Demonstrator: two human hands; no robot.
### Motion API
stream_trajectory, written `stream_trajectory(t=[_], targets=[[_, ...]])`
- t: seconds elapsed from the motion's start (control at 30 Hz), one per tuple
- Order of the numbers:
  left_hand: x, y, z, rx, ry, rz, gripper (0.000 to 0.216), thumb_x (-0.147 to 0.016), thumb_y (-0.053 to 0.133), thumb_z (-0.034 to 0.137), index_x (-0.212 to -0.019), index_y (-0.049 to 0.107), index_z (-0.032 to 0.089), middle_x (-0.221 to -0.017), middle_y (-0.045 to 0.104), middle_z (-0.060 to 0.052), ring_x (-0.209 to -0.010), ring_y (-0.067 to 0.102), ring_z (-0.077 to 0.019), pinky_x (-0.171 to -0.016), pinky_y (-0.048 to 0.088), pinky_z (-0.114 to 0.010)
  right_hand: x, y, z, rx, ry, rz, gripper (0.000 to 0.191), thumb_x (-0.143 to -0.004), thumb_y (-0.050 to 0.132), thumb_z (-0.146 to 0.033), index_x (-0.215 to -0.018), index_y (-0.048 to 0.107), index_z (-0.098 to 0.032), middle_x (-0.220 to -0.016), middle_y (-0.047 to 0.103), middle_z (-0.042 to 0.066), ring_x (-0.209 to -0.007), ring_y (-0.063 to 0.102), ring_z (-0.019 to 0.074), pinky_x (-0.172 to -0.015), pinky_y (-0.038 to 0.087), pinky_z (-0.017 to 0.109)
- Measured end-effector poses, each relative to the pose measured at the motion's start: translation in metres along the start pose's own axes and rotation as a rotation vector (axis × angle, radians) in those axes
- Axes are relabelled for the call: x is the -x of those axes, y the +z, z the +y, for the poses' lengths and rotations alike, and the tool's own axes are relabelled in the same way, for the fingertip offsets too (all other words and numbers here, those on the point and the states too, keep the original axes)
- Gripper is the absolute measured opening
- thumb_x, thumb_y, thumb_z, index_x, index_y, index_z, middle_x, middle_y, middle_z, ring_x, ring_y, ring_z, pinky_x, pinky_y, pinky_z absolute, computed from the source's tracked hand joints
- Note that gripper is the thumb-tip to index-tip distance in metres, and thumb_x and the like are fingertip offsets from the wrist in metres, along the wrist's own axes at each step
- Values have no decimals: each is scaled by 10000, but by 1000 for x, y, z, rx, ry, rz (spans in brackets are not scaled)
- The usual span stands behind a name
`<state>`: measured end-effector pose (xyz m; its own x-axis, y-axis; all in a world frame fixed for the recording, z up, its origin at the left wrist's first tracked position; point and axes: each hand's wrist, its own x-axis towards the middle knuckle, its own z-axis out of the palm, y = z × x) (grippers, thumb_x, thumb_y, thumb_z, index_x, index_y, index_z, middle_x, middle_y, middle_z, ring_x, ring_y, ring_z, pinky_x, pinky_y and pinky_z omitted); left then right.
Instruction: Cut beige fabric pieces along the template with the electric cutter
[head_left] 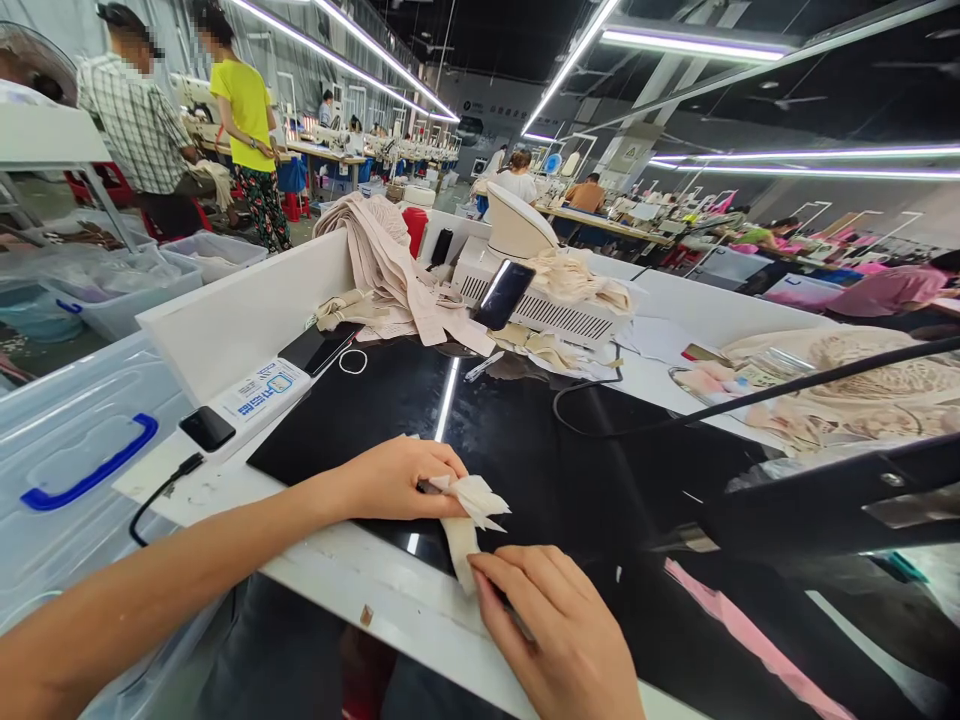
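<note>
My left hand [401, 480] is closed in a pinch on the upper end of a small cream fabric piece [466, 520] that lies on the glossy black table surface [540, 450]. A dark tip, maybe a small tool, shows under its fingers. My right hand [562, 630] pinches the lower end of the same fabric strip at the table's white front edge [390, 590]. Both hands are close together, the fabric stretched between them.
A pile of beige fabric [390, 260] and a white machine [525, 270] with a phone [504, 293] leaning on it stand behind. A dark device [207, 428] and cable lie left. A clear bin with blue handle [90, 470] sits far left. Other people work in the background.
</note>
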<state>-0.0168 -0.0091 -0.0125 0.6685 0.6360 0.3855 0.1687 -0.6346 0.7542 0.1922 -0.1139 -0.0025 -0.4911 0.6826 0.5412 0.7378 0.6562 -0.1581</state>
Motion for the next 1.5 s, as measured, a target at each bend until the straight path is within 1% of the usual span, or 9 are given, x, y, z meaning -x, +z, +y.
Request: stream_trajectory(t=[0.17,0.27,0.37,0.47,0.57,0.7,1.0,1.3,1.5], targets=[[-1,0,1,-1,8,1,113,-878,713,272,-854,778,183,-1006,740,-27,-895,700,-142,-820,486,-197,2,-5,6,-120,122,19,138,-982,527,-182,-972,656,-233,-855,690,36,-758,647,171,-672,521,284],[-1,0,2,1,8,-6,124,-888,706,286,-864,778,188,-1015,735,-25,-885,697,-137,-813,486,-198,3,-4,6,-67,78,-11,85,-949,613,-248,-1018,658,-227,-887,698,36,-778,647,177,-696,519,293],[0,-1,1,1,5,-11,134,-890,704,294,-862,778,186,-1024,733,-24,-891,696,-138,-816,485,-200,5,-1,3,39,4,-44,185,-923,656,-299,-1086,661,-211,-913,705,47,-781,646,191,-701,501,317],[0,-1,0,-1,-3,-11,145,-888,706,304,-848,777,184,-1029,733,-23,-898,696,-141,-823,485,-203,6,3,0,77,-12,-18,99,-946,609,-242,-1012,676,-214,-851,697,36,-733,624,182,-675,464,318],[0,-1,1,-1,-7,-12,148,-887,707,306,-839,778,185,-1027,734,-22,-900,696,-142,-826,484,-201,3,3,-3,73,11,-2,105,-957,575,-183,-949,674,-217,-813,688,24,-705,602,171,-674,449,314],[0,-1,2,2,-8,-15,139,-885,708,296,-849,779,182,-1024,735,-28,-897,697,-144,-823,485,-201,0,0,-3,-5,70,43,143,-965,542,-170,-930,670,-221,-801,678,22,-690,601,158,-654,473,288],[1,-1,-1,-8,-7,-27,137,-881,705,307,-860,777,192,-1043,735,-29,-900,695,-154,-831,486,-219,-3,-4,6,-219,367,20,176,-991,521,-282,-877,649,-243,-778,655,13,-621,605,152,-580,499,257],[-2,-2,1,-9,-15,-57,145,-837,758,330,-873,777,190,-1051,727,-31,-878,691,-158,-805,492,-227,-9,-1,9,-294,444,21,186,-991,533,-296,-893,679,-237,-766,660,6,-626,615,148,-564,499,230],[-1,-2,1,-44,-10,-54,80,-803,759,220,-870,768,176,-1049,734,-31,-896,696,-166,-829,495,-229,-11,-1,7,-311,433,19,195,-995,525,-289,-898,685,-234,-772,664,9,-647,627,151,-585,509,230]])
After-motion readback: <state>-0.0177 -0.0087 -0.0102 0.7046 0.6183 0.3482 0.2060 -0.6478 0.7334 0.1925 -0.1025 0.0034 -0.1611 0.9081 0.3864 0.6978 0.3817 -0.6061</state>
